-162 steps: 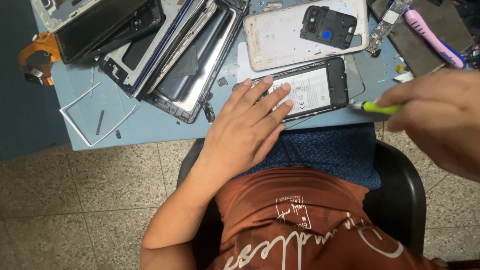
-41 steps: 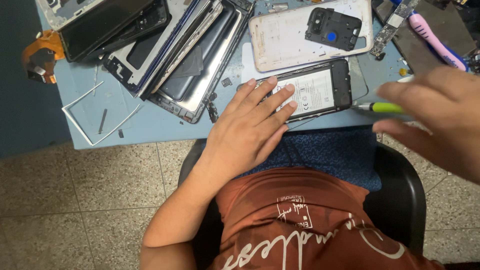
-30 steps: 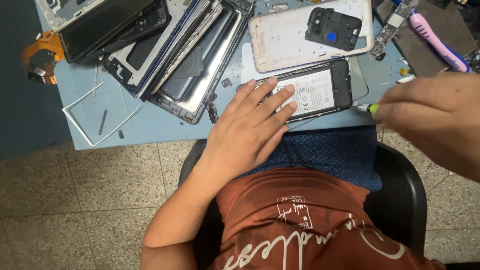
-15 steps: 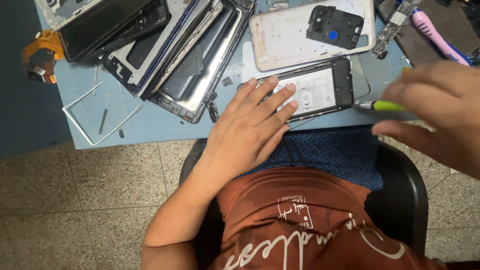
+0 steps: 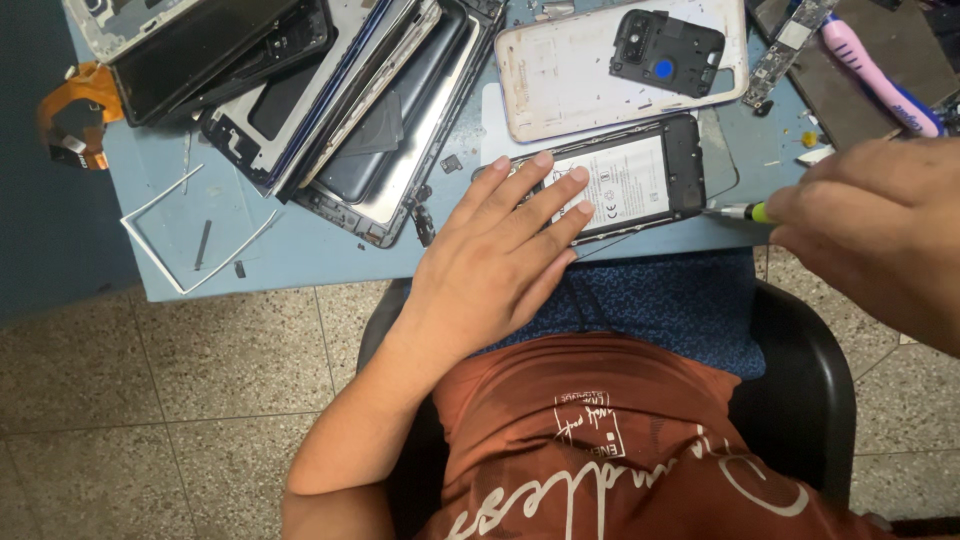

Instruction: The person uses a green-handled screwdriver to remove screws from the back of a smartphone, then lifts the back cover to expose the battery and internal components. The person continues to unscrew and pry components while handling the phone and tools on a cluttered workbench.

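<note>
Landmark: the opened phone (image 5: 625, 180), lying back-side up at the near edge of the blue table (image 5: 300, 250); every place below is told from it.
Your left hand (image 5: 500, 260): flat on the phone's left part, fingers (image 5: 545, 195) spread wide and pressing down on the battery (image 5: 610, 185), gripping nothing.
Your right hand (image 5: 880, 240): just right of the phone, fingers closed around a screwdriver (image 5: 740, 211) with a green collar.
Screwdriver tip: it touches the phone's right end, at the lower corner of the dark inner cover; whether it sits in a screw head is too small to tell.
Done so far, as it looks: the back cover is already off, for a white back shell (image 5: 560, 80) lies just beyond the phone, with a loose black camera plate (image 5: 665, 45) resting on it.
Left to do, as it looks: the phone's own dark cover at its right end and the battery are both in place, so the work inside seems at an early stage.
Beyond and left of the phone: a heap of stripped frames and screens (image 5: 330, 100), overlapping one another.
Far left: a thin white bezel (image 5: 190, 240) and an orange flex strip (image 5: 75, 110).
Beyond and right: a pink-handled tool (image 5: 870, 75) and a bare circuit board (image 5: 785, 50).
</note>
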`<state>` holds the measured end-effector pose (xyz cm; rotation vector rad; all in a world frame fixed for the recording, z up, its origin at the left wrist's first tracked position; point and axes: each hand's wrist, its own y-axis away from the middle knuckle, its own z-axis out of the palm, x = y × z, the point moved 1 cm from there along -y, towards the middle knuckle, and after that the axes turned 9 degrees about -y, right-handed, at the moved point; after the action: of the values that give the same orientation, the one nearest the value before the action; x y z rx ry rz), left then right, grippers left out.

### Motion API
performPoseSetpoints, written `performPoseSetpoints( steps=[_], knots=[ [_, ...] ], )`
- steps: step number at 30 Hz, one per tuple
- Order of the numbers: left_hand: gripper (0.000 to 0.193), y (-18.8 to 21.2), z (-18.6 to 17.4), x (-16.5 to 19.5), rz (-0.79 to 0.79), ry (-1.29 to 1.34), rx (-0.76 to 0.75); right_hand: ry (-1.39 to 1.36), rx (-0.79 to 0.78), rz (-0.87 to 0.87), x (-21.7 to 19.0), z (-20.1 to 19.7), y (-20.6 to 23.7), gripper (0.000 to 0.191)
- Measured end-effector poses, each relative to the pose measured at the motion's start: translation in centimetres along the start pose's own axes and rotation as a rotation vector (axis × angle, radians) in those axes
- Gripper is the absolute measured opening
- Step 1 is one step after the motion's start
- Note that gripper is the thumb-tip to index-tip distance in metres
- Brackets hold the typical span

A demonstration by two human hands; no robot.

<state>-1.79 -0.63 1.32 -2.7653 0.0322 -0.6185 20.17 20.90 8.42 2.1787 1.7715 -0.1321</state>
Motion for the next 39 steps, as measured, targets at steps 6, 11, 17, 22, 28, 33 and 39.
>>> performPoseSetpoints(
  steps=[6,11,17,22,28,33,39],
  knots=[
    [0.038,0.0,0.0,0.0,0.001,0.005,-0.007,-0.068,0.072,-0.022,1.4,0.9,1.4,0.026],
    [0.038,0.0,0.0,0.0,-0.001,0.005,-0.006,-0.198,0.029,0.121,5.6,4.4,3.1,0.022],
    [0.037,0.0,-0.1,0.1,-0.011,-0.001,-0.012,-0.283,0.105,0.460,13.2,9.4,2.6,0.019],
    [0.036,-0.1,-0.1,0.2,-0.014,-0.009,-0.016,-0.246,0.116,0.466,13.5,9.7,3.8,0.019],
    [0.036,-0.1,-0.1,0.2,-0.018,0.004,-0.008,-0.148,0.152,0.025,6.9,6.0,1.8,0.021],
    [0.035,-0.1,-0.1,0.2,-0.017,0.002,-0.009,-0.118,0.339,-0.309,1.2,3.7,-0.2,0.026],
    [0.036,-0.1,0.0,0.1,-0.011,0.005,-0.013,-0.085,0.290,-0.314,-0.6,3.2,-1.7,0.017]
  ],
)
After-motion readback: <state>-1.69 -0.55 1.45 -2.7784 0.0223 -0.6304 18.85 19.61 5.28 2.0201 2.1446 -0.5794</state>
